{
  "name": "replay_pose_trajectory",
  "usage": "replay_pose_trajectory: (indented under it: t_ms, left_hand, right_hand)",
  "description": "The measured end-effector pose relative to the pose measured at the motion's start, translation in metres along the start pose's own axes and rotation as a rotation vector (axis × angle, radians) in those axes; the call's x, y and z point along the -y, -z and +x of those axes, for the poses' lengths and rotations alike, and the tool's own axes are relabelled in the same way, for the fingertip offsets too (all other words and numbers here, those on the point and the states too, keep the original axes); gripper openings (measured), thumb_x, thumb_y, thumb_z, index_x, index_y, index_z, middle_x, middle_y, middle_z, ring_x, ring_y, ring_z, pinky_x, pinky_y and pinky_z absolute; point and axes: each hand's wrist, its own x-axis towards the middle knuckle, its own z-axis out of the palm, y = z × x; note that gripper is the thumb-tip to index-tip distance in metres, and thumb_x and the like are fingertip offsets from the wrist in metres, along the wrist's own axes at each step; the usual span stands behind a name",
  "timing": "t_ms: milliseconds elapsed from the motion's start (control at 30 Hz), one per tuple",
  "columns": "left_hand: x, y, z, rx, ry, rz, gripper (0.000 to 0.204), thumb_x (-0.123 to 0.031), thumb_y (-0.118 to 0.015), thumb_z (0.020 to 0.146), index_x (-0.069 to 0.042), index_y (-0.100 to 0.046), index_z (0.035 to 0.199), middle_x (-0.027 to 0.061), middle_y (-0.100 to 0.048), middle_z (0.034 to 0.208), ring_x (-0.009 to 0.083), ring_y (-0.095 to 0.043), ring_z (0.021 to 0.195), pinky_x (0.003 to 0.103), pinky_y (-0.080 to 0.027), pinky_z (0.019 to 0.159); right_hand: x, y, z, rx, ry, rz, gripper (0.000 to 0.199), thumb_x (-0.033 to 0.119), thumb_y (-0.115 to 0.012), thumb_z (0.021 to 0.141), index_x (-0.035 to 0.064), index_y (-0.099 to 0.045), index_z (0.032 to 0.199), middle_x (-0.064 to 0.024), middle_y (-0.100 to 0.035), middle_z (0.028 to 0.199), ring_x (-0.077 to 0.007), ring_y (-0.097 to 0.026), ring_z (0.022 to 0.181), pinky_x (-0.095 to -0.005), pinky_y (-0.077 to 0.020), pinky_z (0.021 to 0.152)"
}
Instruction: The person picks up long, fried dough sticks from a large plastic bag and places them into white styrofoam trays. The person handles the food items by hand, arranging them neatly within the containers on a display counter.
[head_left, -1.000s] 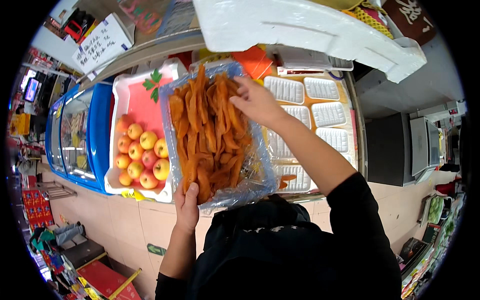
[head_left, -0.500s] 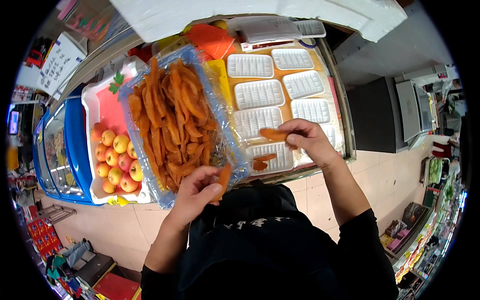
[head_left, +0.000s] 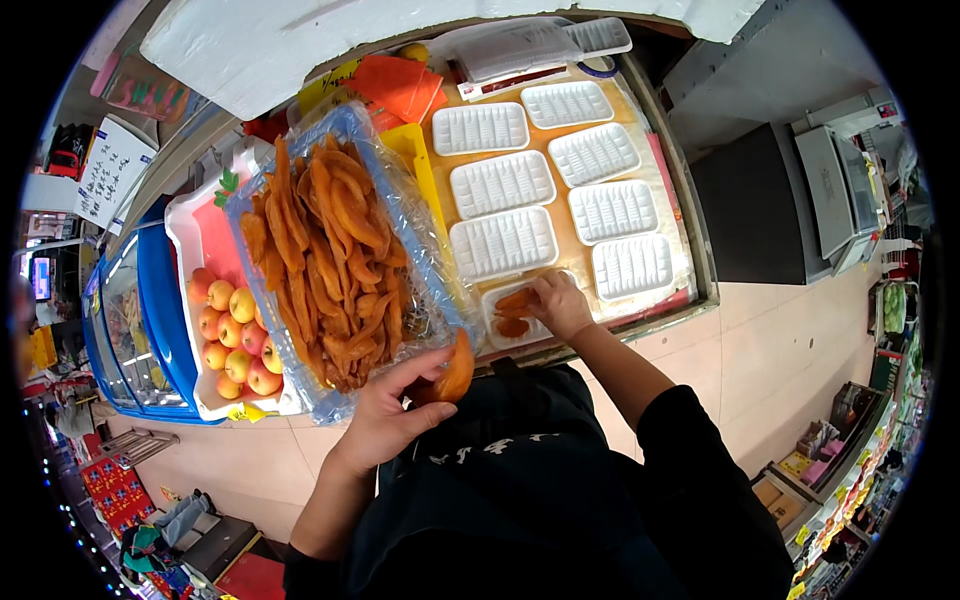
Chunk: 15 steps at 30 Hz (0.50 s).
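My left hand (head_left: 390, 412) holds a curved orange strip of dried sweet potato (head_left: 457, 368) between thumb and fingers, near the front corner of a blue crate (head_left: 440, 250). Clear plastic film lines that crate, and a large heap of dried sweet potato (head_left: 335, 255) fills it. My right hand (head_left: 562, 306) is down at the nearest white foam tray (head_left: 497, 335), its fingertips closed on a strip (head_left: 518, 299) in the tray. A smaller piece (head_left: 512, 327) lies beside that strip. The right fingers partly hide the tray's right side.
Several bare white foam trays (head_left: 502, 183) stand in two columns on the tabletop. Left of the crate is a white foam box (head_left: 185, 240) with apples (head_left: 243, 305). Red bags (head_left: 395, 88) and a clear plastic package (head_left: 515, 52) lie behind. A raised wooden rim (head_left: 712, 285) edges the table.
My right hand has moved left and down into the nearest tray with its strip. My left hand has shifted slightly right, still holding a strip. The whole view has turned a little.
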Motion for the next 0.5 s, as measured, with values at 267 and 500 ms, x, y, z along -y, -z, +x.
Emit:
replay_pose_trajectory:
  t_ms: [267,500]
  left_hand:
    - [-0.022,-0.033,0.033,0.201,-0.281,0.486,0.050,-0.012,-0.072,0.079,-0.010,-0.053,0.125,0.0143,-0.062,0.110,0.0283,-0.061,0.096,0.035,-0.049,0.084]
    - [-0.021,-0.047,0.051,-0.083,-0.431,0.462,0.040,-0.011,-0.071,0.078,-0.004,-0.054,0.114,0.0156,-0.061,0.105,0.0298,-0.062,0.094,0.034,-0.050,0.082]
  right_hand:
    - [0.081,0.141,0.001,0.607,-0.397,1.507,0.021,0.018,-0.066,0.087,0.0062,-0.060,0.103,-0.0056,-0.060,0.097,-0.0122,-0.061,0.082,-0.0269,-0.0526,0.072]
    - [0.029,0.115,-0.013,0.473,-0.452,1.264,0.027,-0.001,-0.061,0.085,0.0037,-0.056,0.110,-0.0026,-0.060,0.088,-0.0100,-0.060,0.074,-0.0231,-0.0519,0.070]
